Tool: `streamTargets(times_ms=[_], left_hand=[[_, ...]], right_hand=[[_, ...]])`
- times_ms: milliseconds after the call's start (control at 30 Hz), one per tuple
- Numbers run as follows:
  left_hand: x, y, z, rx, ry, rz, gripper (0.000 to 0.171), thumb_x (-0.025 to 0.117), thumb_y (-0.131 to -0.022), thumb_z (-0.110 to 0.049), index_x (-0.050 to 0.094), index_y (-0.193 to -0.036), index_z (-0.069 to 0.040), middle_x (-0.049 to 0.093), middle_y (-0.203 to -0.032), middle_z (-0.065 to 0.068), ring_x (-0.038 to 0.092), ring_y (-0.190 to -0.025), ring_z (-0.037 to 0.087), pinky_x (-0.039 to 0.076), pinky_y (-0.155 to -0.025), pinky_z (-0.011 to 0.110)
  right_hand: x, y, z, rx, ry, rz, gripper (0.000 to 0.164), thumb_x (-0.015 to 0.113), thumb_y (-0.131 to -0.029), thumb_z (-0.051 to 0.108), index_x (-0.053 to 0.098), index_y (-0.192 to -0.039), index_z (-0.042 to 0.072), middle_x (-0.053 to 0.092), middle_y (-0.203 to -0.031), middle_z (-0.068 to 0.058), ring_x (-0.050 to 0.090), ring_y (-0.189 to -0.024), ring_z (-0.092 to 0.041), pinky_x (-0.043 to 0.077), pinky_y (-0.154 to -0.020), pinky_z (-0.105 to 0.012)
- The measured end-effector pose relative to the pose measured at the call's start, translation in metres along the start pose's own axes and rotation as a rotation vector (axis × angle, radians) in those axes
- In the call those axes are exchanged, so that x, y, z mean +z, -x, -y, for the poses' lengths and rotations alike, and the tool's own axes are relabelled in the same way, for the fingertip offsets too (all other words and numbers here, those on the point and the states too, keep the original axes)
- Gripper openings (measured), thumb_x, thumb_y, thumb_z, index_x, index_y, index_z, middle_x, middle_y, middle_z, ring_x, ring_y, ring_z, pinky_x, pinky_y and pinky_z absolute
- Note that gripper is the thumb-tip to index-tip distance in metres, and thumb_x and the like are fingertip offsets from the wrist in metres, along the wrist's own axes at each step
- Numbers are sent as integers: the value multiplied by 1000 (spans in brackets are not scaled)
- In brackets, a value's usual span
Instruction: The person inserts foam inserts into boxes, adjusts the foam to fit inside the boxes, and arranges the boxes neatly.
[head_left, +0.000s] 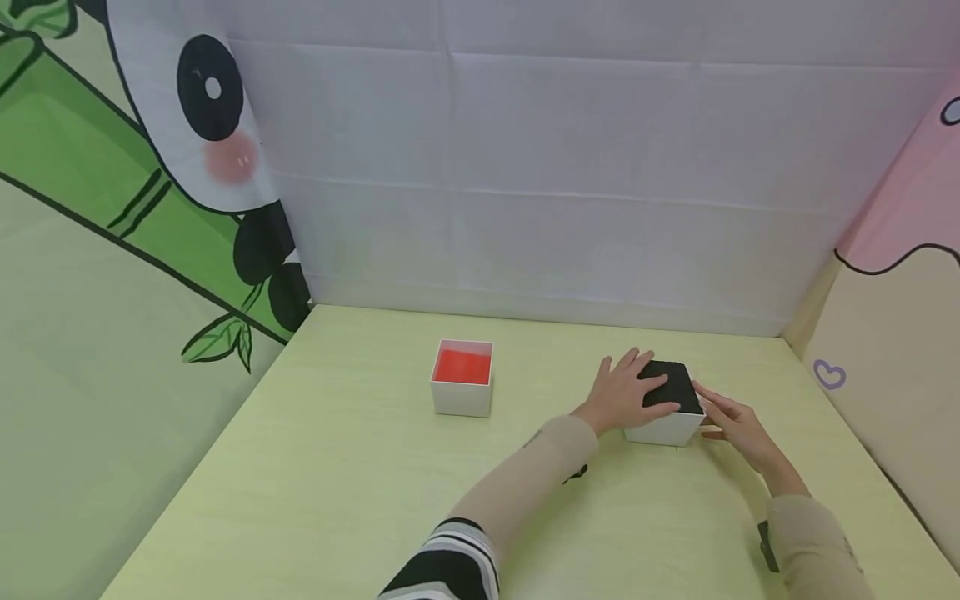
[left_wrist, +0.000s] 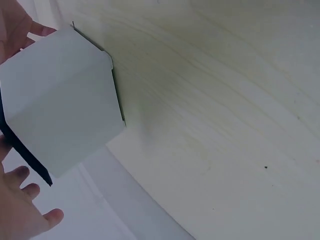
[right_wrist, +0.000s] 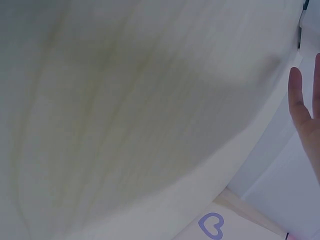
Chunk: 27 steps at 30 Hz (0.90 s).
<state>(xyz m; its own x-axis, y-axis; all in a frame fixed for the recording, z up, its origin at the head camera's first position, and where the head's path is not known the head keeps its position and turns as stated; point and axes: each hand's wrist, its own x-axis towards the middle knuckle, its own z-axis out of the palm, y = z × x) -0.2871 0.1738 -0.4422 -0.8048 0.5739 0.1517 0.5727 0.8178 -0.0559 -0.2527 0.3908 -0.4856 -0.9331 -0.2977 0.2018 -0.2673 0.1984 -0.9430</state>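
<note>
A white box [head_left: 662,430] stands at the right of the table with a flat black square piece [head_left: 675,385] over its top. My left hand [head_left: 621,395] lies across the left part of the black piece, fingers spread. At the box's right side is my right hand [head_left: 741,427], its fingers extended along the wall; part of them is hidden behind the box. In the left wrist view the box's plain wall [left_wrist: 60,95] shows, and a thin black edge [left_wrist: 27,157] runs along its rim. The right wrist view catches only part of the right hand [right_wrist: 311,122].
Left of the hands stands another white box [head_left: 462,399], open at the top, with something flat and red [head_left: 463,367] inside. A pale yellow table [head_left: 337,467] carries both boxes. White cloth [head_left: 562,167] hangs behind, and printed panels [head_left: 90,333] flank the table.
</note>
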Motion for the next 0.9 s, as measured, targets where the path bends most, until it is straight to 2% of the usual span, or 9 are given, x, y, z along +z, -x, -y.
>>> streamTargets(times_ms=[133,233,533,800,900], left_hand=[[3,0,-4,33,-37,108,63,18,-81,-73,25,-136,-45,16,-146,-12,7,-134,11,13,-103,47],[5,0,-6,32,-48,134,63,17,-80,-74,24,-136,-47,17,-145,-14,8,-133,9,11,-102,50],[9,-3,-10,21,-82,153,63,14,-79,-74,24,-136,-47,20,-144,-16,10,-133,10,9,-100,55],[6,-3,-15,4,-89,187,63,15,-79,-75,28,-134,-47,23,-143,-14,10,-133,12,9,-101,53],[7,-1,-16,9,-88,164,62,16,-80,-74,32,-133,-47,22,-144,-9,10,-133,15,11,-102,51]], right_hand=[[-1,0,0,1,19,5,39,37,-97,11,39,-136,15,59,-92,14,57,-77,-6,51,-68,-29],[-1,0,0,-2,25,8,38,37,-97,12,39,-135,13,58,-97,19,58,-79,-5,51,-68,-29],[-1,-1,1,-20,7,10,38,38,-97,13,42,-134,15,53,-108,25,58,-82,-3,51,-67,-29],[-1,0,1,-9,-11,11,39,38,-96,9,42,-134,19,58,-102,19,59,-80,-5,50,-67,-27],[-1,0,1,-3,-17,9,39,38,-96,8,43,-134,19,59,-101,18,59,-80,-5,51,-67,-27]])
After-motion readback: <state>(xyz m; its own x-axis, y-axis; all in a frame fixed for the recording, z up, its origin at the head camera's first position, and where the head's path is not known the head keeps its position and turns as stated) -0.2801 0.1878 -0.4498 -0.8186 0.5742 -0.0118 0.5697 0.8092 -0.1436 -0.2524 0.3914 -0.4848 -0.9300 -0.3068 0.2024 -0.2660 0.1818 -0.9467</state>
